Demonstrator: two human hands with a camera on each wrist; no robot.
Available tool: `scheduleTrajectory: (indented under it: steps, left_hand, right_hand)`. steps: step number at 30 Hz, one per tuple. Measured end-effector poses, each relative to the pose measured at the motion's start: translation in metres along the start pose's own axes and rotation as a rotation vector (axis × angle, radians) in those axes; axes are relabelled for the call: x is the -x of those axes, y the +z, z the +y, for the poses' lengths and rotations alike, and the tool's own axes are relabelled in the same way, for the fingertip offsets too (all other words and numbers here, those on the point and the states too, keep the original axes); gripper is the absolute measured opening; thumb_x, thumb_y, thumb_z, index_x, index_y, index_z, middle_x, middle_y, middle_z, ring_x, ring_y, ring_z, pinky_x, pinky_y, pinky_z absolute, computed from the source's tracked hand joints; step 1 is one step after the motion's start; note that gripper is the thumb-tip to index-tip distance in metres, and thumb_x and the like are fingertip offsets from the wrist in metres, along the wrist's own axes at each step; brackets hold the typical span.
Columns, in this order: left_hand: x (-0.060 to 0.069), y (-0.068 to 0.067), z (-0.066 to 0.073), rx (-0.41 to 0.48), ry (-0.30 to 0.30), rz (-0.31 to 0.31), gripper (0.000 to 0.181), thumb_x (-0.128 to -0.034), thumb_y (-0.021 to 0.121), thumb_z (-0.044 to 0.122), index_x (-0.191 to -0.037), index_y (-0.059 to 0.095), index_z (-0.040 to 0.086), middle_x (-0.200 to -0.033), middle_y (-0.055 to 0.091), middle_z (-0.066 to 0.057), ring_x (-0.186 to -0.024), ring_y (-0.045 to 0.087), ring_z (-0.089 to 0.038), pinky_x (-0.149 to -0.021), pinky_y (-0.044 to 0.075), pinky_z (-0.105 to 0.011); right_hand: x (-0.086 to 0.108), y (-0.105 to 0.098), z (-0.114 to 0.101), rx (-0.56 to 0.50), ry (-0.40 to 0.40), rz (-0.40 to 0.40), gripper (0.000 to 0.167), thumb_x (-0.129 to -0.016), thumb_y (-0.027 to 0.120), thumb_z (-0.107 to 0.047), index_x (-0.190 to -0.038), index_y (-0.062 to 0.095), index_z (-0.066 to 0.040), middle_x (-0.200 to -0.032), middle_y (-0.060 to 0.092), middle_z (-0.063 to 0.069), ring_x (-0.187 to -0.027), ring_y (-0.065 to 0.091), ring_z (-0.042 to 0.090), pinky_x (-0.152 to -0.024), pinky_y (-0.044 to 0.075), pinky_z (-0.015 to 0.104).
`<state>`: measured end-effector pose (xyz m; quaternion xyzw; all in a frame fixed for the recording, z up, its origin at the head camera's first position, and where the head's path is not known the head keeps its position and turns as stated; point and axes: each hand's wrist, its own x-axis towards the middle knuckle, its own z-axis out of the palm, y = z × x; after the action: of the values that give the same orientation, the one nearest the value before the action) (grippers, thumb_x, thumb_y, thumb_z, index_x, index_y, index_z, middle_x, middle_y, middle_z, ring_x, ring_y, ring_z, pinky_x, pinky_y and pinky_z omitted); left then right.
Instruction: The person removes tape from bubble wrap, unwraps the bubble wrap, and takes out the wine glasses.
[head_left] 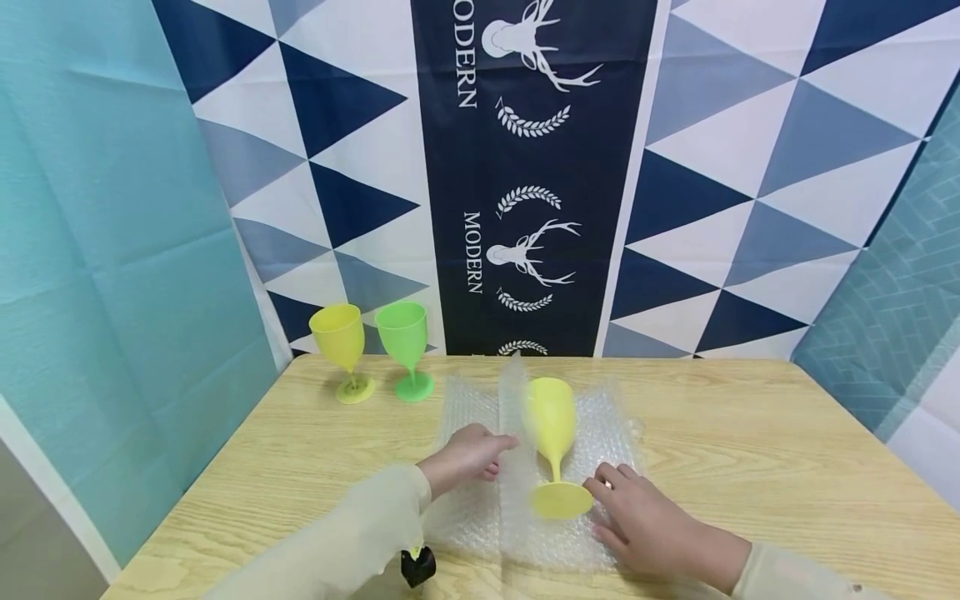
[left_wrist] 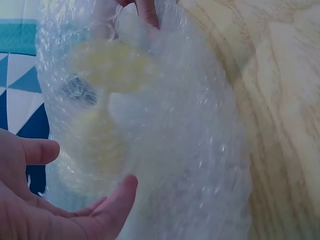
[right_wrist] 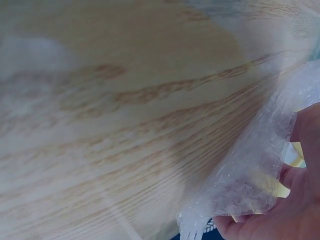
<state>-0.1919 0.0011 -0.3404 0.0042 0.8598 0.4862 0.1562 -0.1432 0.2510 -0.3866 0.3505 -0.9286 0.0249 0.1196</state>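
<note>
A yellow plastic goblet [head_left: 552, 425] lies on a sheet of bubble wrap [head_left: 600, 433], its round foot toward me. Part of the wrap stands up as a flap along the goblet's left side. My left hand [head_left: 468, 454] is at this flap, and its thumb and fingers are spread apart in the left wrist view. Through the wrap there, the goblet [left_wrist: 102, 135] looks blurred. Beside the goblet's foot, my right hand [head_left: 645, 517] touches the wrap's right edge with bent fingers. In the right wrist view, wrap [right_wrist: 245, 185] partly covers the fingertips.
Another yellow goblet [head_left: 339, 337] and a green goblet [head_left: 403, 333] stand upright at the table's back left. A small black object [head_left: 417, 567] shows below my left sleeve. The wooden table [head_left: 750, 450] meets a patterned curtain [head_left: 697, 192] at its back edge.
</note>
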Motion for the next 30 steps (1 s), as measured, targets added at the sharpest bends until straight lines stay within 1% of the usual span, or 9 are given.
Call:
scheduleTrajectory:
  steps: [3, 6, 9, 12, 16, 19, 22, 26, 30]
  left_hand:
    - [0.004, -0.004, 0.005, -0.108, 0.063, 0.05, 0.049, -0.0878, 0.062, 0.038, -0.113, 0.054, -0.003, -0.105, 0.062, -0.017, -0.096, 0.062, -0.028, -0.085, 0.054, -0.042]
    - [0.008, -0.003, 0.009, -0.227, 0.169, 0.113, 0.057, -0.0884, 0.061, 0.039, -0.124, 0.049, -0.004, -0.121, 0.056, -0.021, -0.113, 0.055, -0.034, -0.096, 0.048, -0.048]
    - [0.011, -0.001, 0.011, -0.35, 0.315, 0.169, 0.063, -0.0882, 0.063, 0.038, -0.131, 0.044, -0.005, -0.131, 0.05, -0.022, -0.123, 0.049, -0.034, -0.102, 0.046, -0.046]
    - [0.013, 0.001, 0.011, -0.533, 0.5, 0.205, 0.061, -0.0868, 0.065, 0.035, -0.13, 0.047, -0.003, -0.134, 0.048, -0.018, -0.127, 0.044, -0.03, -0.106, 0.044, -0.041]
    - [0.013, 0.002, 0.011, -0.875, 0.772, 0.205, 0.047, -0.0844, 0.065, 0.027, -0.123, 0.055, 0.002, -0.132, 0.053, -0.011, -0.128, 0.046, -0.024, -0.111, 0.04, -0.034]
    - [0.011, 0.0, 0.009, -1.118, 0.925, 0.158, 0.037, -0.0798, 0.066, 0.02, -0.114, 0.06, 0.009, -0.123, 0.059, -0.004, -0.121, 0.052, -0.018, -0.11, 0.04, -0.029]
    - [0.011, -0.002, 0.006, -1.33, 0.999, 0.095, 0.024, -0.0786, 0.067, 0.018, -0.102, 0.064, 0.014, -0.106, 0.064, 0.004, -0.107, 0.057, -0.011, -0.103, 0.043, -0.023]
    - [0.014, -0.003, -0.002, -1.566, 1.047, 0.077, 0.004, -0.0821, 0.066, 0.02, -0.086, 0.067, 0.021, -0.085, 0.063, 0.011, -0.085, 0.059, -0.005, -0.087, 0.046, -0.017]
    - [0.018, -0.004, -0.012, -1.664, 1.013, 0.083, 0.008, -0.087, 0.061, 0.024, -0.082, 0.068, 0.025, -0.081, 0.063, 0.013, -0.077, 0.058, -0.004, -0.074, 0.046, -0.015]
  right_hand:
    - [-0.001, 0.0, 0.0, -0.006, 0.003, -0.004, 0.044, -0.081, 0.071, -0.03, -0.116, 0.06, -0.006, -0.101, 0.055, -0.002, -0.085, 0.05, 0.013, -0.073, 0.049, 0.032]
    - [-0.001, 0.0, 0.0, -0.02, 0.01, -0.019, 0.044, -0.082, 0.071, -0.03, -0.116, 0.06, -0.005, -0.102, 0.056, -0.001, -0.085, 0.05, 0.013, -0.073, 0.049, 0.032]
    - [-0.001, -0.001, 0.001, -0.029, 0.016, -0.032, 0.043, -0.083, 0.07, -0.03, -0.116, 0.06, -0.005, -0.102, 0.056, -0.002, -0.085, 0.05, 0.012, -0.073, 0.049, 0.032]
    - [-0.002, -0.001, 0.002, -0.034, 0.016, -0.042, 0.042, -0.083, 0.07, -0.03, -0.116, 0.06, -0.006, -0.101, 0.055, -0.003, -0.085, 0.049, 0.011, -0.072, 0.049, 0.032]
    - [-0.002, -0.001, 0.002, -0.039, 0.013, -0.044, 0.04, -0.083, 0.069, -0.031, -0.115, 0.06, -0.008, -0.1, 0.054, -0.005, -0.084, 0.048, 0.01, -0.072, 0.048, 0.031]
    - [-0.002, -0.002, 0.002, -0.049, 0.018, -0.048, 0.039, -0.084, 0.069, -0.03, -0.115, 0.06, -0.008, -0.101, 0.054, -0.005, -0.084, 0.048, 0.01, -0.072, 0.048, 0.032]
    - [-0.002, -0.003, 0.001, -0.061, 0.032, -0.063, 0.039, -0.085, 0.068, -0.031, -0.115, 0.059, -0.008, -0.102, 0.054, -0.005, -0.086, 0.049, 0.01, -0.073, 0.049, 0.032]
    - [-0.002, -0.004, 0.001, -0.072, 0.054, -0.083, 0.039, -0.086, 0.067, -0.031, -0.117, 0.059, -0.008, -0.103, 0.054, -0.005, -0.087, 0.047, 0.009, -0.073, 0.049, 0.032]
    - [-0.002, -0.004, 0.001, -0.079, 0.052, -0.085, 0.039, -0.086, 0.067, -0.031, -0.117, 0.059, -0.009, -0.104, 0.053, -0.005, -0.087, 0.047, 0.009, -0.073, 0.048, 0.031]
